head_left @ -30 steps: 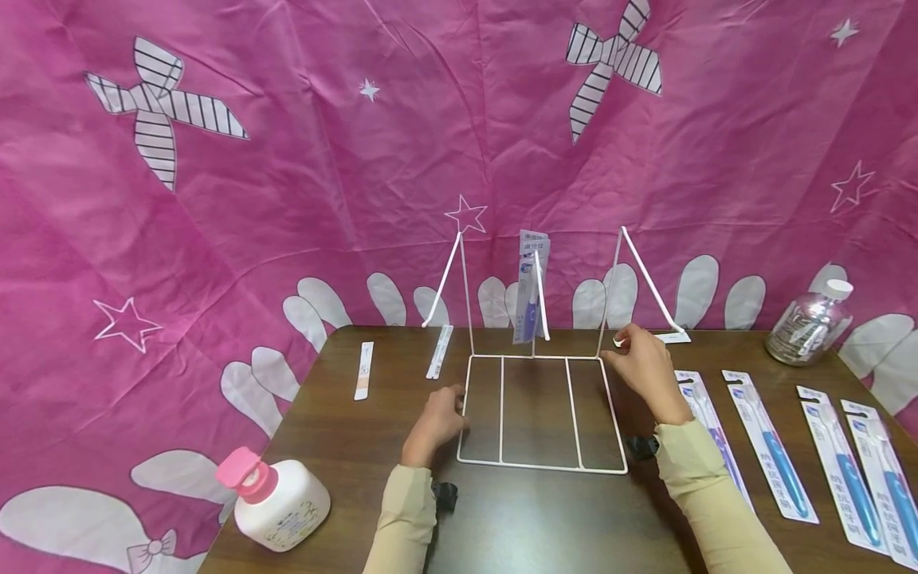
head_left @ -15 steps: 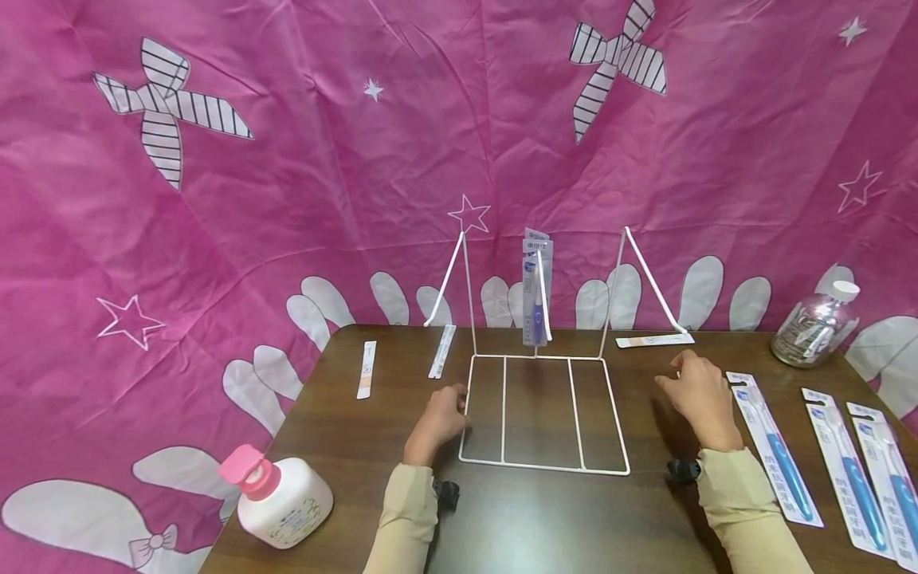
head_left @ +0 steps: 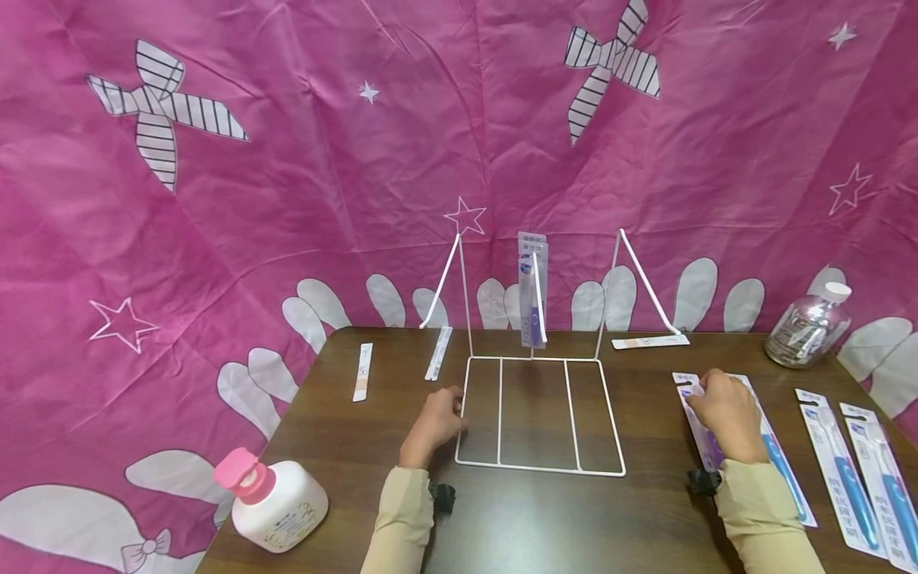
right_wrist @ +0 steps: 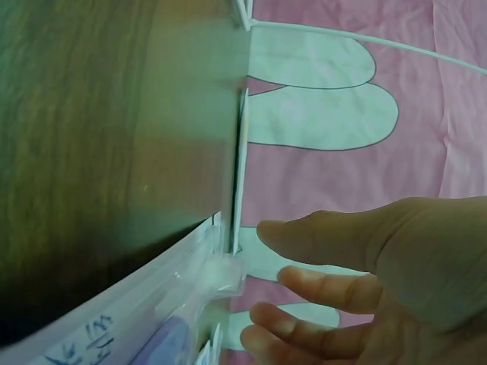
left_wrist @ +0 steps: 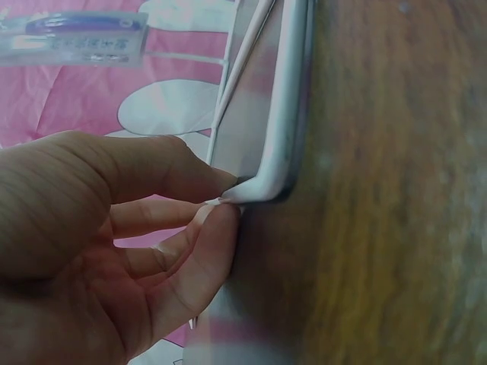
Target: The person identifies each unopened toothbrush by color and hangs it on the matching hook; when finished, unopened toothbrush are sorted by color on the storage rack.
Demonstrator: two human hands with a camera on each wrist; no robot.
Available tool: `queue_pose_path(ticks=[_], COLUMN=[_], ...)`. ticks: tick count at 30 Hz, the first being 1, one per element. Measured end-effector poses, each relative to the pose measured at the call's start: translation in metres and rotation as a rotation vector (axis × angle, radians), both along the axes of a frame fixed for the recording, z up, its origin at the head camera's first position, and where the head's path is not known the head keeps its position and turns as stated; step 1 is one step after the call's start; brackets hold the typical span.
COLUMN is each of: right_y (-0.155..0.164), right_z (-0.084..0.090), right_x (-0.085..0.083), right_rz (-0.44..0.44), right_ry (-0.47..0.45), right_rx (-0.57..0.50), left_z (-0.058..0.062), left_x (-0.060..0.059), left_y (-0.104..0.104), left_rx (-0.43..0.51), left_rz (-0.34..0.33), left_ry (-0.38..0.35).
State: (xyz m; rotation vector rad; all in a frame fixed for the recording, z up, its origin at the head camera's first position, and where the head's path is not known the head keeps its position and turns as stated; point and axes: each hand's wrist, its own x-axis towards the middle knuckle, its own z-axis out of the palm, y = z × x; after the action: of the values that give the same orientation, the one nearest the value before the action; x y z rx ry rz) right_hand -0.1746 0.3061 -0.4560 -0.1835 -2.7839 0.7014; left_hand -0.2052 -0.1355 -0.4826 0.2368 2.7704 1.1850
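Observation:
My left hand [head_left: 434,418] pinches the left base wire of a white wire rack [head_left: 541,469]; in the left wrist view thumb and fingertips meet at the rack's bent corner [left_wrist: 278,156]. My right hand [head_left: 730,414] is over a packaged purple toothbrush [head_left: 706,442] lying on the table, hiding part of it. In the right wrist view that hand [right_wrist: 388,281] has its thumb and fingers spread apart, holding nothing, beside the toothbrush pack [right_wrist: 163,338]. Toothbrush packs [head_left: 532,287] hang on the rack's middle hook.
To the right lie several packaged blue toothbrushes [head_left: 839,470]. A clear jar with a white cap [head_left: 808,325] stands at the back right. A pink-topped pump bottle [head_left: 283,506] stands front left. Slim paper strips [head_left: 362,372] lie around the rack; one strip [head_left: 651,342] sits under the right hook.
My right hand has moved right and nearer, from the strip behind the rack's right side to over the purple toothbrush pack. The left hand has stayed at the rack's base.

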Motion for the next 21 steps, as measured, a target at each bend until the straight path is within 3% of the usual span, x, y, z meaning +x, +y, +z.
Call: queue_pose_path(ticks=[9, 21], right_y=[0.009, 0.015], right_z=[-0.005, -0.008], right_x=[-0.003, -0.01], right_rz=[0.019, 0.047], right_ry=[-0.107, -0.056], right_rx=[0.007, 0.013], left_z=[-0.001, 0.0], left_x=[-0.003, -0.002], left_y=[0.001, 0.001], left_rx=[-0.002, -0.031], left_rz=[-0.003, 0.0], left_ry=[0.005, 0.004])
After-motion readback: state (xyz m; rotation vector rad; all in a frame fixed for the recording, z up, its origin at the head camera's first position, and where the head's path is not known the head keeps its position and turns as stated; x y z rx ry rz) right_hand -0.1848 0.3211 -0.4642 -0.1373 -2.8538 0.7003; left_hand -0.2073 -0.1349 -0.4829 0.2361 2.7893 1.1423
